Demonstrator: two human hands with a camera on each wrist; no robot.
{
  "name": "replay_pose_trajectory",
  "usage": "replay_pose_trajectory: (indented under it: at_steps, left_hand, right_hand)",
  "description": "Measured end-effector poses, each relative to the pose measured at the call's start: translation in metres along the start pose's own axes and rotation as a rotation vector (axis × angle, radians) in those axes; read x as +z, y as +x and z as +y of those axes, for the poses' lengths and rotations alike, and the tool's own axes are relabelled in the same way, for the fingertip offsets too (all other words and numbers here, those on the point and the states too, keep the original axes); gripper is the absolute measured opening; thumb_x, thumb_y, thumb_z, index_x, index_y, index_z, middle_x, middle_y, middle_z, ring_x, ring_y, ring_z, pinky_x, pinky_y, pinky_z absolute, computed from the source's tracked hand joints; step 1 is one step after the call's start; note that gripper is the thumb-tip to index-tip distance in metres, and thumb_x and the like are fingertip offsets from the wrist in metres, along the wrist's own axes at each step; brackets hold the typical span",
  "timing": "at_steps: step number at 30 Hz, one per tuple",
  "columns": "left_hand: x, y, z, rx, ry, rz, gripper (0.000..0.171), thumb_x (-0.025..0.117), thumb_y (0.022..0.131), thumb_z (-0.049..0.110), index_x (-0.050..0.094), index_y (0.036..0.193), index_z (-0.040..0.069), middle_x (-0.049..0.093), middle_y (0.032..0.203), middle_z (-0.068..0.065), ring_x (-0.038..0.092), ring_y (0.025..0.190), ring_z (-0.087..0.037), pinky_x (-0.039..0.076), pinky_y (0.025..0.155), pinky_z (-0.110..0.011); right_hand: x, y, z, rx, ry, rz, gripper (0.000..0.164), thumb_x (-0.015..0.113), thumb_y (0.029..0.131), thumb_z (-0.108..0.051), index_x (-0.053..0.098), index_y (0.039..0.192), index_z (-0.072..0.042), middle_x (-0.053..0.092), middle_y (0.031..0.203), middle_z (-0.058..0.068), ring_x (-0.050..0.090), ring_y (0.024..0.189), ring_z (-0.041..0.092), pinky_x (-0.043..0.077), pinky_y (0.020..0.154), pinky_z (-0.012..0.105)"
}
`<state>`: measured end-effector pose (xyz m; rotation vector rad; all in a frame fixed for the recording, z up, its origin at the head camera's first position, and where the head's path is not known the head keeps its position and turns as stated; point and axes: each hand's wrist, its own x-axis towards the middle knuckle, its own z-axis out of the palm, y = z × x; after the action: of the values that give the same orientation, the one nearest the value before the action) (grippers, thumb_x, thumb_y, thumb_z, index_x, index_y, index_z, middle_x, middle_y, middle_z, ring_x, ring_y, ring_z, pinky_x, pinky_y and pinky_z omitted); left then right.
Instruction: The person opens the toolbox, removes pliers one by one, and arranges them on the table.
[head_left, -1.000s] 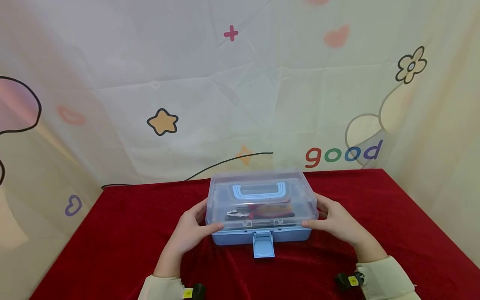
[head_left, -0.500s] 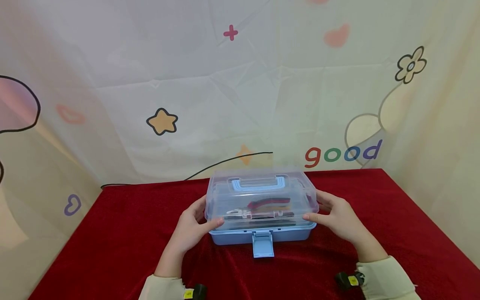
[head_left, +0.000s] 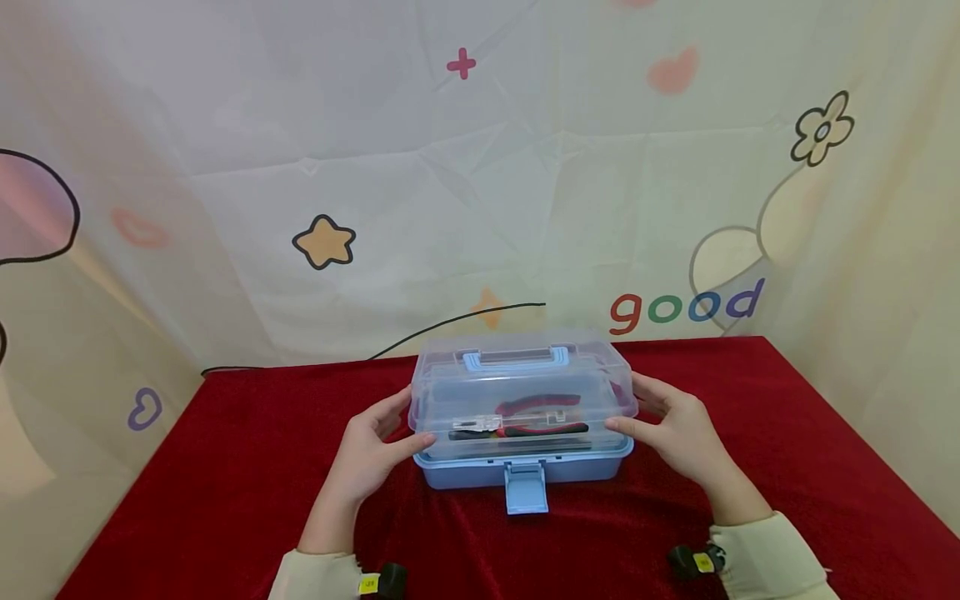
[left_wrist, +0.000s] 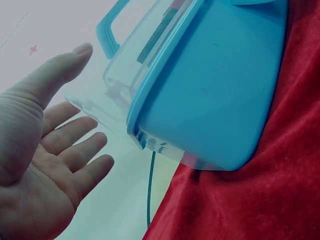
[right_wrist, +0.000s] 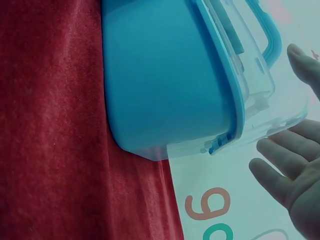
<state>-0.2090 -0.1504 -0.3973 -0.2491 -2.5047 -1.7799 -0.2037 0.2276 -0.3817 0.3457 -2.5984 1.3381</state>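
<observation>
A light blue toolbox [head_left: 468,476] stands on red cloth, its clear lid [head_left: 435,375] raised a little at the front. Through the lid show pliers [head_left: 543,430] with red and black handles. The blue front latch [head_left: 527,492] hangs down. My left hand [head_left: 363,454] is at the lid's left front corner, thumb in front and fingers alongside; the left wrist view shows those fingers extended and spread from the thumb. At the opposite corner, my right hand [head_left: 678,429] mirrors it, with straight fingers [right_wrist: 285,155] at the lid's side in the right wrist view.
Red velvet cloth [head_left: 247,475] covers the table under the box. Behind it hangs a pale printed curtain [head_left: 390,208]. A blue carrying handle [head_left: 517,360] sits on top of the lid. Each wrist wears a small black camera [head_left: 392,581].
The lid's front edge has risen, showing more of the pliers. Both hands rose slightly with it, and the left hand has shifted a little to the left. The base has hardly moved.
</observation>
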Motion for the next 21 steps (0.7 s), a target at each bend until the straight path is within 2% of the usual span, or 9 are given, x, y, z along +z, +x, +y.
replay_pose_trajectory:
  at_steps: [4, 9, 14, 21]
  left_hand:
    - [0.0006, -0.0006, 0.0004, -0.003, -0.002, 0.028, 0.071, 0.078, 0.076, 0.027, 0.048, 0.139, 0.017, 0.049, 0.142, -0.006, 0.046, 0.131, -0.032, 0.043, 0.102, -0.047]
    - [0.0032, -0.0012, 0.0004, 0.043, 0.006, 0.072, 0.066, 0.075, 0.078, 0.029, 0.05, 0.137, 0.015, 0.053, 0.139, -0.007, 0.05, 0.128, -0.032, 0.044, 0.101, -0.049]
    - [0.0051, -0.0019, 0.0008, 0.071, -0.004, 0.106, 0.062, 0.074, 0.08, 0.029, 0.052, 0.136, 0.016, 0.054, 0.137, -0.006, 0.052, 0.127, -0.03, 0.044, 0.1, -0.049]
    - [0.0087, -0.0008, 0.0016, 0.095, 0.002, 0.141, 0.06, 0.073, 0.08, 0.03, 0.053, 0.135, 0.015, 0.056, 0.135, -0.005, 0.053, 0.125, -0.029, 0.044, 0.1, -0.045]
  right_hand:
    - [0.0011, -0.0005, 0.0, -0.003, -0.002, 0.019, 0.071, 0.074, 0.08, -0.031, 0.046, 0.14, -0.006, 0.056, 0.132, 0.019, 0.062, 0.111, 0.035, 0.053, 0.086, 0.044]
    - [0.0026, -0.0002, -0.0003, -0.001, -0.002, 0.04, 0.069, 0.073, 0.081, -0.032, 0.046, 0.139, -0.006, 0.057, 0.131, 0.019, 0.063, 0.108, 0.034, 0.054, 0.086, 0.043]
    - [0.0019, 0.0001, 0.0001, 0.009, -0.006, 0.026, 0.07, 0.071, 0.083, -0.033, 0.043, 0.142, -0.008, 0.056, 0.133, 0.018, 0.062, 0.11, 0.034, 0.055, 0.085, 0.041]
    - [0.0006, -0.0003, 0.0015, 0.015, 0.002, 0.018, 0.066, 0.067, 0.086, -0.032, 0.042, 0.142, -0.009, 0.055, 0.134, 0.018, 0.059, 0.115, 0.036, 0.052, 0.089, 0.045]
